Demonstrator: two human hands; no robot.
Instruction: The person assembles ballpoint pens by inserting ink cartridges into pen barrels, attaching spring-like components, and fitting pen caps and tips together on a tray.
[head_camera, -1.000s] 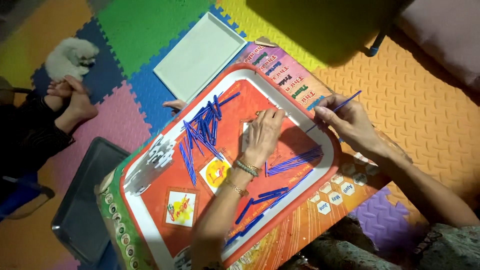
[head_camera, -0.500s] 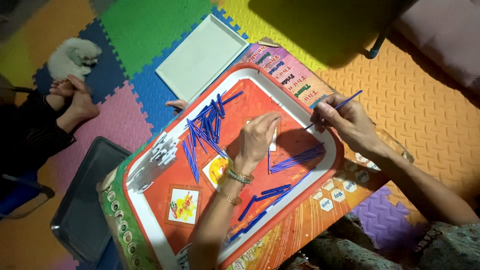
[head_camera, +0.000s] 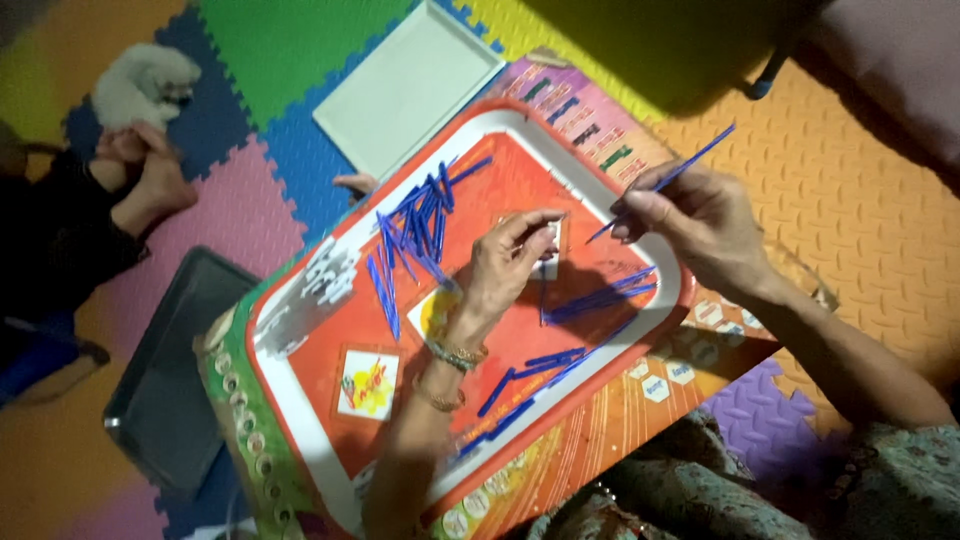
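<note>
Seen from above, a red tray (head_camera: 600, 175) with a white rim lies on a printed board, blue sticks (head_camera: 415, 225) heaped toward its far corner. The left hand (head_camera: 505, 265) hovers mid-tray, fingertips pinched on a small white piece (head_camera: 549, 243). The right hand (head_camera: 700, 225), over the tray's right edge, pinches one blue stick (head_camera: 690, 165).

**Both hands raised, fingers pinched**

The left hand (head_camera: 505, 262) reaches forward from the lower centre, its forearm bare and bangles at the wrist, the fingers curled with thumb and forefinger pinched together. The right hand (head_camera: 700, 225) comes in from the lower right on a bare forearm, the wrist bent, its fingertips closed in a pinch near the thumb, knuckles turned upward.
</note>
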